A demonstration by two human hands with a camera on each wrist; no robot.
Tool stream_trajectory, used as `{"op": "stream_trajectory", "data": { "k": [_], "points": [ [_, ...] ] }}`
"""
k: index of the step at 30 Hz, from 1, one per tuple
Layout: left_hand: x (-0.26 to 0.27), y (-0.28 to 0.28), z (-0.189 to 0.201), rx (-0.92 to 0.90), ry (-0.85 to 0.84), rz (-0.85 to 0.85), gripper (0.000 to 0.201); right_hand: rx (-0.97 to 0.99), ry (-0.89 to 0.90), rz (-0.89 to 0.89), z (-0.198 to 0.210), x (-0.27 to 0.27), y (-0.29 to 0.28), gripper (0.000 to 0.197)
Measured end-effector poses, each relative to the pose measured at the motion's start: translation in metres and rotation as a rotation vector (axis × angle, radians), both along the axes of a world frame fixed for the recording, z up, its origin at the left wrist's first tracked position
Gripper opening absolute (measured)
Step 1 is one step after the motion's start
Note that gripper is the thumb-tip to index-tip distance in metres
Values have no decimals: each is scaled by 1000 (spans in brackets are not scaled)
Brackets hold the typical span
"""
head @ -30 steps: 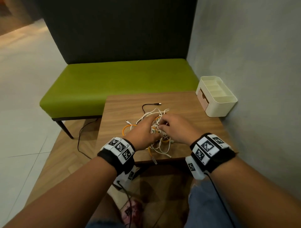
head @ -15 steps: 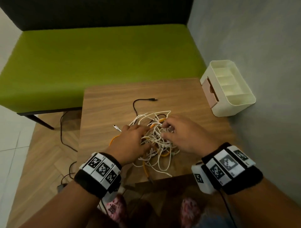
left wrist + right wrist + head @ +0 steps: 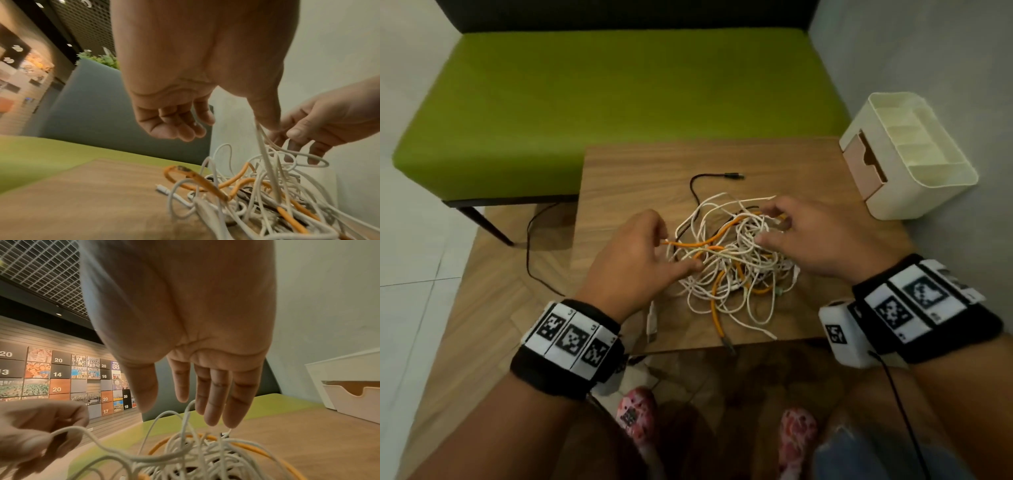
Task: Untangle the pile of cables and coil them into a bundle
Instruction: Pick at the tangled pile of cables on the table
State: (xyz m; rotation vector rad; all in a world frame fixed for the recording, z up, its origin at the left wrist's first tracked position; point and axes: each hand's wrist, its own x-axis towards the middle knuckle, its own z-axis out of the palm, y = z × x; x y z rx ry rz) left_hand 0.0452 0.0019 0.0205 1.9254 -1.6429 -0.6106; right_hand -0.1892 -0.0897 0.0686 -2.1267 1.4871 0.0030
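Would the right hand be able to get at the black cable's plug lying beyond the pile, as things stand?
Probably yes. The right hand is open over the tangle, and the black plug lies on bare tabletop just beyond, with nothing over it; the cable's other end runs into the pile.

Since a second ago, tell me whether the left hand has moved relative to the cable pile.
Yes. The left hand has drawn back to the left edge of the cable pile, pinching a white cable; earlier it lay over the pile.

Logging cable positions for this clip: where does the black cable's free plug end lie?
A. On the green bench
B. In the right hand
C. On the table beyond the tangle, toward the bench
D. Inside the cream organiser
C: the black cable runs out of the pile and its plug lies on the bare table, apart from both hands.
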Motion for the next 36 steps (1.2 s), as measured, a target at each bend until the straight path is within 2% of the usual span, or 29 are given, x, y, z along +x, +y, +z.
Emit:
{"op": "stream_trajectory", "data": {
  "k": [2, 3, 5, 7, 11, 14, 17, 19, 21, 26, 28, 32, 36],
  "points": [
    [9, 20, -2, 148, -14, 13, 61, 5, -17, 6, -2, 8, 15, 53],
    [13, 29, -5, 243, -75, -10, 63, 11, -16, 18, -1, 10, 22, 53],
    [15, 41, -14, 417, -221, -68, 59, 25, -3, 31, 8, 8, 32, 54],
    [11, 46, -23, 481, -268, -102, 49, 31, 25, 16, 26, -2, 39, 55],
    [-7, 47, -28, 367, -229, -125, 27, 4, 56, -57, 67, -17, 41, 49],
    [-23, 43, -17, 230, -82, -166, 27, -19, -33, -77, 70, -3, 40, 41],
    [-33, 38, -6, 102, 125, -239, 29, 73, -79, 63, 43, 18, 44, 45],
    [-34, 31, -1, 30, 191, -292, 24, 127, -78, 213, 15, 24, 45, 55],
    [-33, 25, 3, 4, 228, -339, 18, 106, -72, 279, -10, 26, 43, 55],
    [-33, -3, -2, 11, 82, -297, 25, -9, -68, 234, -47, 13, 40, 23],
    [-34, -16, -3, 35, 67, -280, 25, -11, -115, 201, -52, 0, 41, 17],
    [-42, -31, -2, 37, 112, -286, 29, 59, -159, 157, -36, -42, 54, 25],
    [-54, -29, 1, 56, 199, -301, 19, 102, -117, 39, 22, -104, 63, 31]
  ]
}}
